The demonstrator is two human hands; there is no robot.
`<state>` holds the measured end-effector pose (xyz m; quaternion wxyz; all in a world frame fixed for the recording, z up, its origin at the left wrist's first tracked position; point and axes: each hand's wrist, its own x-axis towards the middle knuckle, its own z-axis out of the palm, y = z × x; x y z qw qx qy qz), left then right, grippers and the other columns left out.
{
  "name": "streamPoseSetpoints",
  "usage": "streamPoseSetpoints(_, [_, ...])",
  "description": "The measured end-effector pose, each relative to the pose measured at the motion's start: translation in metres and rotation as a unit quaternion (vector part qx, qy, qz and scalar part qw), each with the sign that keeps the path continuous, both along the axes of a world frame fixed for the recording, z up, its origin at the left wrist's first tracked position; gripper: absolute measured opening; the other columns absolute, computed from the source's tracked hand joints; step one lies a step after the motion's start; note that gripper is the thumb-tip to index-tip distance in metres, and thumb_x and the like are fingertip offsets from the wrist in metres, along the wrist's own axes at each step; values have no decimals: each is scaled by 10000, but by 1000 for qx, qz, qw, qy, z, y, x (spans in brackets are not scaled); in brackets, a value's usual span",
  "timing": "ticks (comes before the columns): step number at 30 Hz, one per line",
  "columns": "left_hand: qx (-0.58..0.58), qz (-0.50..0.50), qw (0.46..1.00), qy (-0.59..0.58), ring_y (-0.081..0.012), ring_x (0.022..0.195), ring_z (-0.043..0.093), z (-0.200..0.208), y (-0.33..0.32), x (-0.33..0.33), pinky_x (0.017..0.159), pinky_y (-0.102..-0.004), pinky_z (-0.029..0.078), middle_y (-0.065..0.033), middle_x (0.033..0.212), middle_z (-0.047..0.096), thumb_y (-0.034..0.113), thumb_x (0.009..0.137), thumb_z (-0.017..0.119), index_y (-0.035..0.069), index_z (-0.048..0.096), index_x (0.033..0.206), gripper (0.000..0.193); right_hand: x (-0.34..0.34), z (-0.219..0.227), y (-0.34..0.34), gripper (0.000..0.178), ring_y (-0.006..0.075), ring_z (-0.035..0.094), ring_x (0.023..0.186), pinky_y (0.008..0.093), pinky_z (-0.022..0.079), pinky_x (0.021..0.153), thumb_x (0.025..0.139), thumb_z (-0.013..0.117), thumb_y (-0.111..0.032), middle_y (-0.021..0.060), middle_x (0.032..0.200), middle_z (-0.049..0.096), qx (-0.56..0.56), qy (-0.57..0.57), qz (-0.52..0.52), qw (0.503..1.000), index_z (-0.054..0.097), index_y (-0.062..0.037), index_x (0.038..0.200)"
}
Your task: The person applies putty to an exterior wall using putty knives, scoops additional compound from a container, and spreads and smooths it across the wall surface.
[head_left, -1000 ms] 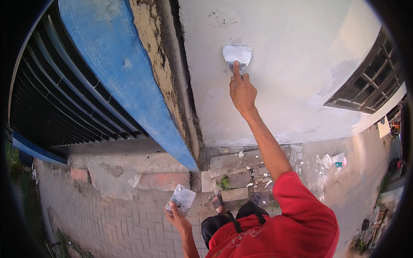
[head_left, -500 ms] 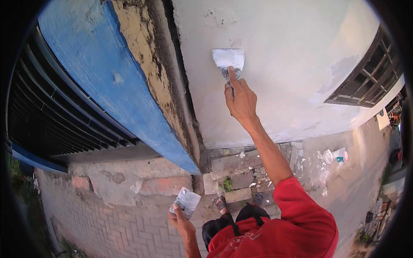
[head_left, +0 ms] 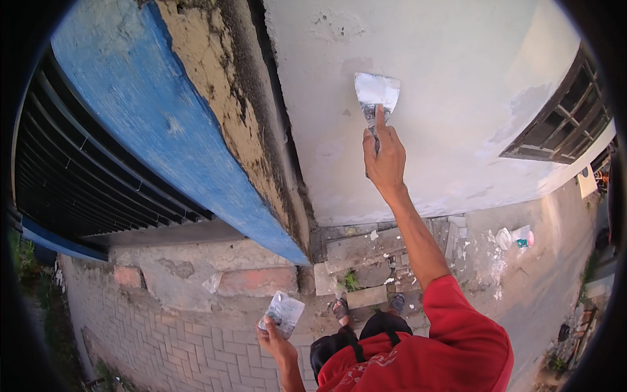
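A person in a red shirt (head_left: 444, 353) stands facing a pale plastered wall (head_left: 450, 72), seen from above the head. Two hands are in view, each with one tool.

The right hand (head_left: 386, 157) reaches up at full arm's length, closed around the handle of one putty knife (head_left: 375, 93). Its index finger lies straight along the back of the tool. The wide metal blade sits just above the fingertips, flat against the wall, smeared with pale filler. Around the blade the plaster is patchy, with a rough pitted spot up and to the left of it.

The left hand (head_left: 277, 336) hangs low by the person's waist, well apart from the right hand. It grips one small flat plate (head_left: 282, 312) at its lower edge, the plate coated with pale filler and tilted upward from the fingers.

Left of the raised hand, one dark vertical gap separates the plaster from a crumbling ochre edge and a blue painted surface (head_left: 163, 124). Below the raised arm, two sandalled feet (head_left: 366, 307) stand on broken concrete slabs. Right of the arm is one barred window (head_left: 568, 117).
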<state>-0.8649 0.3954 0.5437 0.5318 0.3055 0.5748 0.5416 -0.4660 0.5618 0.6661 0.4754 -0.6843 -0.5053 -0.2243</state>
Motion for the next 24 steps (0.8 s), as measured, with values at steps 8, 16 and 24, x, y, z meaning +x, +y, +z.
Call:
streamPoseSetpoints(8, [3, -14, 1000, 3, -89, 792, 556, 9, -2, 8, 723, -260, 464, -20, 895, 621, 305, 1012, 562, 18, 572, 986, 288, -33, 0, 19, 588, 260, 545, 604, 399, 470, 564, 903, 601, -115, 125, 749, 543, -143, 35, -32, 989, 438, -48, 1464])
streamPoseSetpoints(16, [-1, -23, 1000, -4, -95, 784, 546, 5, -3, 11, 720, -268, 457, -22, 898, 616, 315, 1010, 565, 17, 569, 1005, 298, 10, 40, 12, 641, 168, 475, 482, 316, 402, 399, 847, 668, -103, 64, 720, 505, -24, -111, -37, 993, 463, -85, 1454])
streamPoseSetpoints(24, [-11, 24, 1000, 12, -102, 800, 540, 0, -12, -1, 727, -275, 456, -24, 898, 596, 305, 1011, 558, 20, 553, 998, 286, 89, 0, -13, 708, 167, 511, 525, 328, 383, 404, 868, 683, -113, 31, 782, 483, -133, -276, -110, 946, 403, -238, 1506])
